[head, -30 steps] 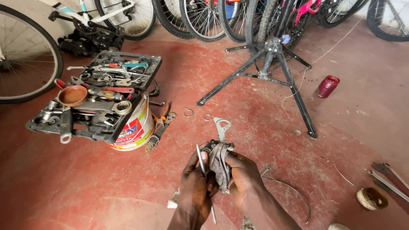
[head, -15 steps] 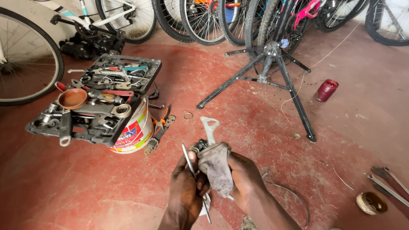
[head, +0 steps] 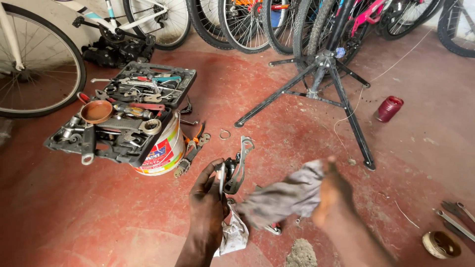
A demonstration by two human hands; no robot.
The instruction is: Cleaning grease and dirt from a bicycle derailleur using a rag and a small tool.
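Observation:
My left hand grips a metal bicycle derailleur together with a thin silver tool, holding it upright over the red floor. My right hand, blurred by motion, holds a grey rag off to the right of the derailleur; the rag hangs apart from the part. A crumpled white cloth lies on the floor just below my left hand.
An open black tool tray full of wrenches rests on a paint bucket at left. Pliers lie beside it. A black repair stand, a red can, several bicycles at the back, tools and a small tin at right.
My right hand has pulled the rag off the derailleur and swung it out to the right. The left hand keeps hold of the derailleur, now uncovered.

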